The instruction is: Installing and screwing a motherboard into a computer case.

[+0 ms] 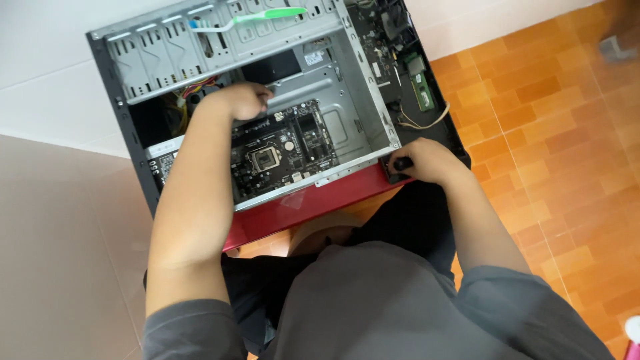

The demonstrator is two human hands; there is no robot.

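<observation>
An open desktop computer case (347, 127) lies on its side on a red stand in front of me. Inside it sits a dark motherboard (283, 150) with an empty processor socket. My left hand (237, 100) reaches into the case above the motherboard, fingers curled at the metal drive bay; what it grips is hidden. My right hand (427, 161) rests at the case's near right corner, closed around a small black object (400, 165), possibly a tool handle.
A green and white toothbrush (250, 19) lies on the drive cage at the top. A black side panel holds a green memory stick (423, 90) and loose cables (420, 123). Orange tiled floor (553, 133) spreads to the right, white wall behind.
</observation>
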